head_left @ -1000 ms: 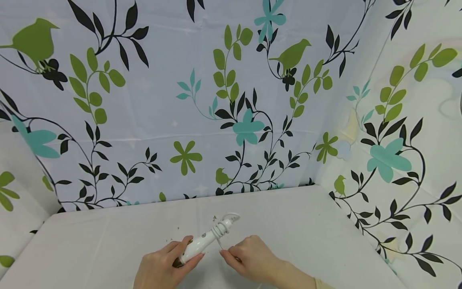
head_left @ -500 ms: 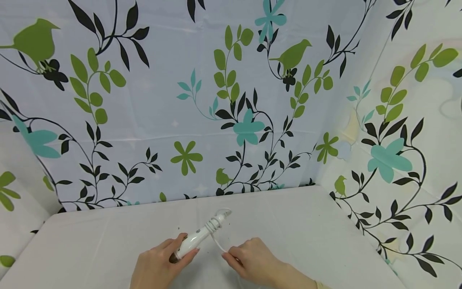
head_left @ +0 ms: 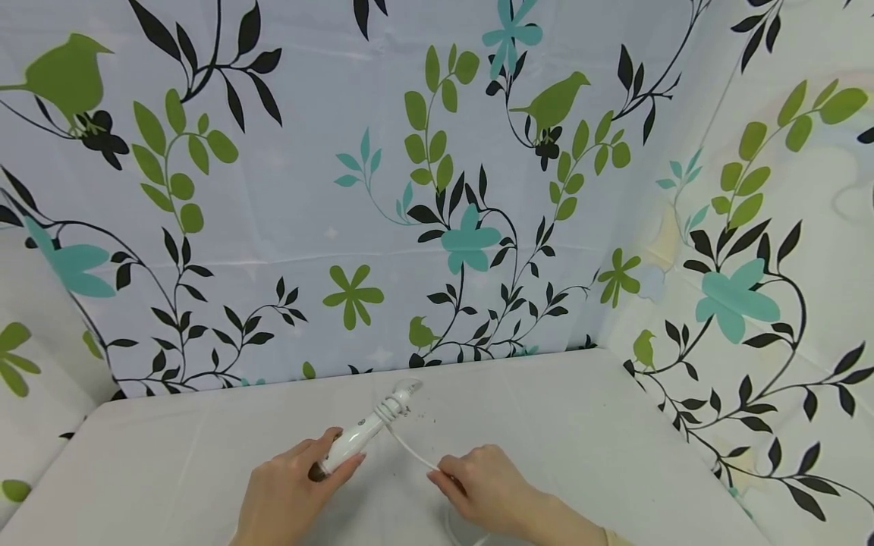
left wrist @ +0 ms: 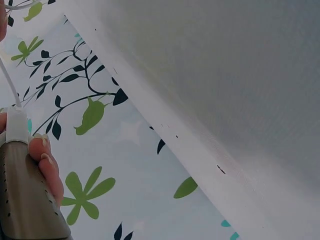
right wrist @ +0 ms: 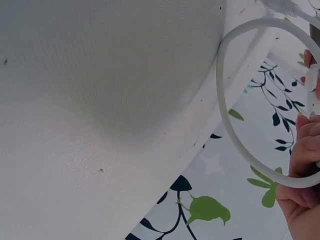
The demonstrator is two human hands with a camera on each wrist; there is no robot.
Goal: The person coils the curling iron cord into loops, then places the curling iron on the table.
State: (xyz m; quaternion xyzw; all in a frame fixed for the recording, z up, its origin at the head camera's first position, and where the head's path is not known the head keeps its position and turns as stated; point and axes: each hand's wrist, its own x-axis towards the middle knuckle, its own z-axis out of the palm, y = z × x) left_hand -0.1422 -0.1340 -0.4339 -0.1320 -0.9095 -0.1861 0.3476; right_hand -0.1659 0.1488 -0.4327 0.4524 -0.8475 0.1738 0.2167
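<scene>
A white wand-shaped electric appliance [head_left: 355, 440] slants up to the right above the table, with white cord wound round its far part. My left hand [head_left: 283, 485] grips its near end between thumb and fingers. In the left wrist view a brownish-grey end [left wrist: 30, 195] with small holes along it sits beside my fingers. A stretch of cord [head_left: 413, 453] runs from the windings to my right hand [head_left: 488, 485], which pinches it. The right wrist view shows a loop of cord [right wrist: 220, 85] hanging from that hand. My right palm is hidden.
A white-covered table [head_left: 191, 470] lies beneath both hands, dotted with small dark specks. Behind it and at the right hang patterned cloth walls [head_left: 287, 189] with green birds, leaves and turquoise flowers. A ridged white cord fitting [right wrist: 282, 6] shows at the top of the right wrist view.
The left hand and the appliance have moved left and slightly away. The right hand has shifted a little right, and the free cord stretch between the hands has grown longer.
</scene>
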